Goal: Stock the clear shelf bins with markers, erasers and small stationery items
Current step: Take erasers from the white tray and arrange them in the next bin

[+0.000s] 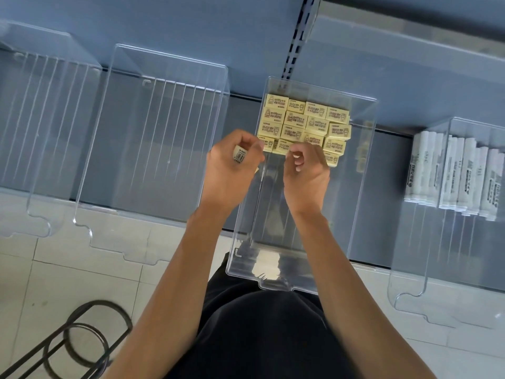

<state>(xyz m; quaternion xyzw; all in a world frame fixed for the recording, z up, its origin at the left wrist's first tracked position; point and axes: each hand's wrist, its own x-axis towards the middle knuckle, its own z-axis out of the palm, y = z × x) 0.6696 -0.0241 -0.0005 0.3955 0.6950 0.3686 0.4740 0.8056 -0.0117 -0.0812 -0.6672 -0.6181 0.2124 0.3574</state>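
Note:
A clear shelf bin stands on the grey shelf in the middle of the view. Several pale yellow erasers with printed labels lie packed in rows at its back half. My left hand hovers over the bin's left wall and grips one eraser, barcode side up. My right hand is inside the bin at the front row of erasers, fingers curled, fingertips at an eraser's edge. The bin's front half is bare.
Two empty clear bins stand to the left. A bin at the right holds several white markers. A black wire stand sits on the tiled floor at the lower left.

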